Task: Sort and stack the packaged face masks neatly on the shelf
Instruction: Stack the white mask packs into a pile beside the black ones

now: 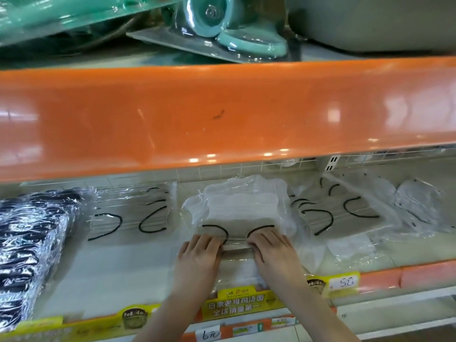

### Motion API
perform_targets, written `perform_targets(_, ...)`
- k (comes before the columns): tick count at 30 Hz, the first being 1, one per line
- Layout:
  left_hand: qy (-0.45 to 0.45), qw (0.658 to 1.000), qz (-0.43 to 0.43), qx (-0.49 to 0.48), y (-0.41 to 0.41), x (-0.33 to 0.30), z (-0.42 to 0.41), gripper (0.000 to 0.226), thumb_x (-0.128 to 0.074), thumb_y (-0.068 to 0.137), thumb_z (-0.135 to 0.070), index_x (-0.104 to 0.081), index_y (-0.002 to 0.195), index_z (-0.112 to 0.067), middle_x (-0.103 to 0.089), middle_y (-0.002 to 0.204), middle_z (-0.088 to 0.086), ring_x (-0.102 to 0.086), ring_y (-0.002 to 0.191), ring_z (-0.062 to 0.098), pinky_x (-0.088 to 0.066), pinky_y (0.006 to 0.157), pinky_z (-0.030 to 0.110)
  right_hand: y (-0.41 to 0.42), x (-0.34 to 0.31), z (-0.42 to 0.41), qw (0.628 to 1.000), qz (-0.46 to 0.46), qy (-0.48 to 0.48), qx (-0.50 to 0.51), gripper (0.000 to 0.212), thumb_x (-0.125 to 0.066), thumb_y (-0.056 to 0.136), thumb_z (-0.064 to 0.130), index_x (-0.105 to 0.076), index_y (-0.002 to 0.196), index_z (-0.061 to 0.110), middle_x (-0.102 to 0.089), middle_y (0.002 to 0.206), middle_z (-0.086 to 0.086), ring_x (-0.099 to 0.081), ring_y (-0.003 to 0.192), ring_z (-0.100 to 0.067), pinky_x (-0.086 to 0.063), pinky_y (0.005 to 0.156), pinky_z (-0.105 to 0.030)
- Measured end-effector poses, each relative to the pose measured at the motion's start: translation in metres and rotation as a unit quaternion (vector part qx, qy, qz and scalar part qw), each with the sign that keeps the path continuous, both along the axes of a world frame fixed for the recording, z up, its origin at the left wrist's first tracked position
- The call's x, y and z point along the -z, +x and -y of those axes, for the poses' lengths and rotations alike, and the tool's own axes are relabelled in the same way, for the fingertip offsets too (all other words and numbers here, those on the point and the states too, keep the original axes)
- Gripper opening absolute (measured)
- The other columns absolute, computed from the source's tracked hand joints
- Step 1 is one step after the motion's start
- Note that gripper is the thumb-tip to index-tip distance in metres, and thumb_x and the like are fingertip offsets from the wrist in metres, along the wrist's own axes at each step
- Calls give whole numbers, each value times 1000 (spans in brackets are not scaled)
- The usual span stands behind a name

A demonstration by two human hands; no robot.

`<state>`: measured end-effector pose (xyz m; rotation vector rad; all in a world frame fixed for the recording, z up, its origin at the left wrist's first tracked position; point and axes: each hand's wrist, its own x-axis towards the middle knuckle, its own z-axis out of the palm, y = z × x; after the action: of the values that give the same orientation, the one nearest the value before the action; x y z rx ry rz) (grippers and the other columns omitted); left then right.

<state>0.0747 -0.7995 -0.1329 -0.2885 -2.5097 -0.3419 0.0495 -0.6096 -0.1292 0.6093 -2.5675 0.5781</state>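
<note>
Face-mask packet (243,218) in clear wrap lies mid-shelf with its long axis running front to back, its near end pressed flat under both the left hand (198,253) and right hand (272,250), fingers straight, equally near, loose packets (345,208) beyond.

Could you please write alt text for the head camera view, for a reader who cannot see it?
Both hands, left hand and right hand, press flat on a clear pack of white masks on a store shelf. More mask packs lie either side, under an orange shelf edge.
</note>
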Motion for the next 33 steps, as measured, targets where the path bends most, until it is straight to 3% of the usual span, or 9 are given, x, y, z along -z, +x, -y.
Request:
perform_targets(7, 14, 1000, -25, 5, -2, -10, 2, 8, -63, 74, -12, -57, 78, -17, -57, 76, -3, -54, 66, 22, -43, 55, 33, 3, -5, 4, 999, -47, -7, 0, 7, -57, 81, 12, -61, 80, 18, -56, 81, 6, -54, 74, -14, -38, 70, -22)
perform_targets(11, 28, 998, -58, 1, -3, -22, 13, 13, -51, 83, -12, -62, 77, -15, -61, 78, -3, -56, 70, 21, -44, 58, 31, 3, -12, 18, 1000, -30, -6, 6, 23, -75, 71, 4, -61, 82, 18, -56, 82, 6, -54, 76, -15, -36, 75, -22)
perform_targets(16, 45, 996, -77, -21, 5, -37, 44, 11, -50, 83, -11, -60, 80, -15, -62, 82, -2, -57, 73, 22, -43, 59, 30, -2, -21, 51, 998, -50, -23, -6, 13, -51, 82, 12, -62, 86, 18, -56, 84, 6, -51, 78, -14, -41, 72, -24)
perform_targets(22, 57, 992, -91, -60, 16, -42, 90, 20, -48, 80, -4, -55, 94, -17, -63, 94, 3, -57, 84, 26, -45, 67, 33, -9, -33, 106, 993, -88, -53, -55, 14, -49, 78, 8, -54, 86, 18, -57, 86, 1, -48, 81, -17, -34, 70, -27)
perform_targets(27, 47, 992, -77, -83, 19, -38, 130, 27, -54, 74, 2, -65, 95, -10, -65, 102, 4, -59, 92, 28, -43, 74, 34, -20, -34, 151, 993, -79, -43, -80, 14, -46, 80, 10, -60, 81, 14, -59, 85, 0, -51, 79, -20, -33, 69, -28)
perform_targets(29, 60, 992, -66, -85, 19, -34, 143, 26, -49, 78, -1, -67, 95, -9, -65, 102, 4, -59, 95, 26, -44, 75, 34, -24, -28, 165, 993, -74, -31, -83, 8, -56, 80, 7, -60, 81, 14, -59, 85, 0, -53, 78, -22, -33, 68, -28)
perform_targets(31, 84, 991, -50, -86, 17, -29, 156, 29, -43, 81, -7, -68, 96, -9, -65, 103, 4, -59, 97, 25, -49, 74, 35, -25, -20, 177, 996, -51, -20, -76, 22, -72, 71, 0, -60, 82, 15, -58, 85, 1, -55, 77, -22, -34, 68, -29)
perform_targets(33, 101, 990, -32, -89, 17, -24, 167, 31, -41, 82, -11, -69, 95, -9, -66, 103, 4, -59, 98, 25, -52, 73, 36, -25, -14, 188, 997, -38, -19, -71, 24, -74, 70, 0, -60, 81, 15, -58, 84, 1, -55, 77, -23, -34, 68, -29)
